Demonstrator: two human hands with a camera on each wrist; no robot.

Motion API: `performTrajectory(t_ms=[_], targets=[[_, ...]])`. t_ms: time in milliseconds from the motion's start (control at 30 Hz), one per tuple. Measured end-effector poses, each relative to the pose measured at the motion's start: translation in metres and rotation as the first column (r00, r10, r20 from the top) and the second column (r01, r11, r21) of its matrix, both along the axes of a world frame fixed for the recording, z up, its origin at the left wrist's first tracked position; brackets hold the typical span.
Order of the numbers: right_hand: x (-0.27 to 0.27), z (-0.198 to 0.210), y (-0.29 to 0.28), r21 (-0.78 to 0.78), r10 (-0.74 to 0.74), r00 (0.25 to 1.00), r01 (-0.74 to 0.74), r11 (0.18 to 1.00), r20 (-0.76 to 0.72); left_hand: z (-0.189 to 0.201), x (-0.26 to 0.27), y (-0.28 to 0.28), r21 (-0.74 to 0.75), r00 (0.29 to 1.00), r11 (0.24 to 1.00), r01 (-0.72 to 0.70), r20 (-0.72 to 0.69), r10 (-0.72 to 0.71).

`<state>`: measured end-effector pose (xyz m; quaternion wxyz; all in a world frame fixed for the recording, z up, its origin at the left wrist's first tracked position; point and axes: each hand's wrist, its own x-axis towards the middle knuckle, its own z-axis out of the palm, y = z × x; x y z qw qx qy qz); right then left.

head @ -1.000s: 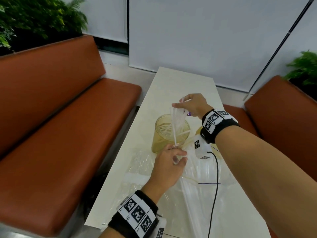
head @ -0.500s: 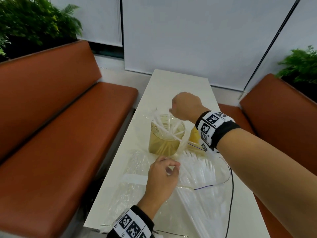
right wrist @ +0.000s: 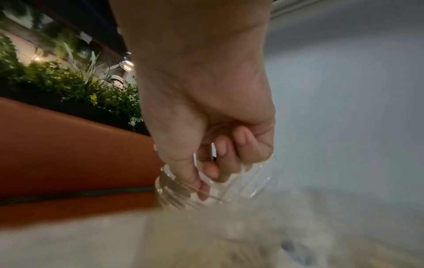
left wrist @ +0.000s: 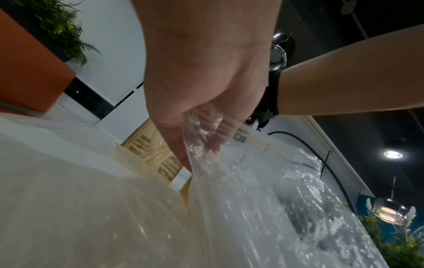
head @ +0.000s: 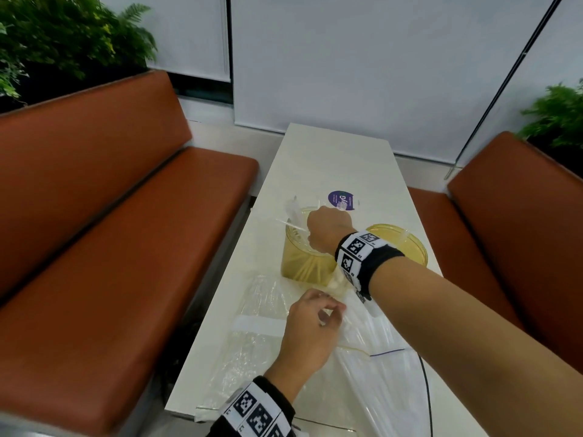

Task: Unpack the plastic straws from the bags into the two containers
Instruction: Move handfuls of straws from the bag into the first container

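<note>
On the white counter (head: 331, 159), 2 amber translucent containers stand side by side: the left container (head: 303, 263) already holds straws (head: 310, 269) leaning inside it, and the right container (head: 410, 247) sits just beside it, partly behind the right forearm. The right hand (head: 328, 230) hovers over the left container's mouth, its fingers (right wrist: 231, 159) curled around a thin clear wrapper (right wrist: 252, 177) with straws in it. Nearer the person, the left hand (head: 307, 332) pinches the crumpled edge of a clear plastic bag (head: 372, 383) lying flat on the counter, its fingers (left wrist: 176, 145) clamped on the film. A second flat bag (head: 252, 335) lies just left of it. A round purple sticker (head: 342, 200) sits beyond the containers.
</note>
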<state>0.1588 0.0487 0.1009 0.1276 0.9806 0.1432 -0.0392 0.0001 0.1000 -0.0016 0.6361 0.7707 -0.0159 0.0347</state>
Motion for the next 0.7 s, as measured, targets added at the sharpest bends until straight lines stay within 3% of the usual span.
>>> performTrajectory(t_ms=[133, 200, 233, 300, 367, 433, 533, 633, 700], targets=[[-0.001, 0.015, 0.001, 0.039, -0.008, 0.998, 0.006, 0.999, 0.054, 0.001, 0.004, 0.006, 0.022, 1.0, 1.0, 0.011, 0.002, -0.011], [0.004, 0.032, -0.005, 0.187, -0.051, 0.995, 0.034, 0.982, 0.088, 0.001, 0.007, 0.009, 0.009, 1.0, 1.0, 0.012, -0.015, -0.012], [0.007, 0.04, -0.009, 0.322, -0.086, 0.992, 0.05, 0.945, 0.098, 0.002, 0.008, 0.01, -0.006, 0.999, 1.0, 0.014, -0.031, -0.014], [0.015, 0.052, -0.016, 0.607, -0.161, 0.981, 0.062, 0.792, 0.111, 0.003, 0.011, 0.012, -0.009, 0.999, 1.0, 0.016, -0.05, -0.017], [0.02, 0.052, -0.021, 0.76, -0.235, 0.97, 0.109, 0.641, 0.06, 0.006, 0.012, 0.012, 0.017, 0.999, 1.0, 0.018, -0.046, -0.017], [0.02, 0.042, -0.022, 0.766, -0.266, 0.961, 0.23, 0.6, -0.081, 0.008, 0.016, 0.011, 0.045, 0.999, 0.999, 0.024, -0.033, -0.022], [0.016, 0.023, -0.025, 0.672, -0.267, 0.94, 0.34, 0.658, -0.214, 0.01, 0.021, 0.011, 0.065, 0.998, 0.997, 0.046, -0.038, -0.043], [0.016, 0.018, -0.031, 0.712, -0.333, 0.939, 0.293, 0.638, -0.088, 0.014, 0.023, 0.012, 0.078, 0.998, 0.996, 0.051, -0.051, -0.047], [0.017, 0.022, -0.033, 0.801, -0.405, 0.914, 0.251, 0.544, -0.012, 0.016, 0.023, 0.013, 0.079, 0.998, 0.996, 0.047, -0.05, -0.044]])
